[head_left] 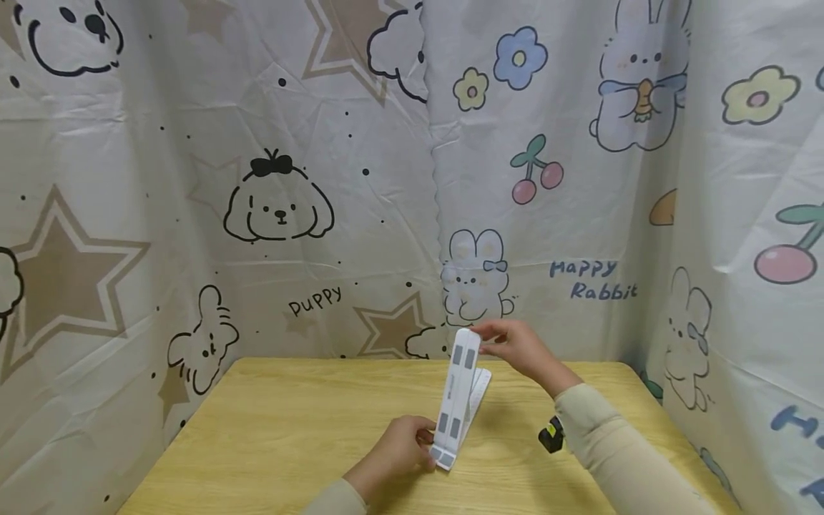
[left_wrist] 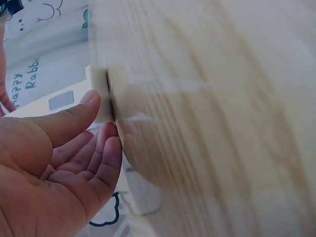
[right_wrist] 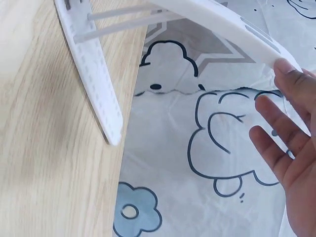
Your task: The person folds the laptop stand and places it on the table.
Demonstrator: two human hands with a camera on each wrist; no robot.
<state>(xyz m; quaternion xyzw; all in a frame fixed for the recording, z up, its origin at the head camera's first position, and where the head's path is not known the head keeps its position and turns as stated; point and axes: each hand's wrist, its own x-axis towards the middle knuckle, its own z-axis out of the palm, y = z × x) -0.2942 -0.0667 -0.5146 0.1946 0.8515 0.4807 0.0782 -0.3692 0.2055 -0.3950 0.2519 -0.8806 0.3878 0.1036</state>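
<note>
A white folding laptop stand with grey pads stands on the table, its upper arm tilted up from a lower bar. Struts join the two parts in the right wrist view. My left hand grips the stand's near lower end, thumb lying against the white end piece by the wood, other fingers curled beneath. At the raised far end, my right hand pinches the tip between thumb and index finger. Its other fingers stay loosely bent away from the stand.
A small black object with a yellow-green patch lies on the table beside my right sleeve. The wooden table ends at a printed curtain that hangs behind it and along both sides.
</note>
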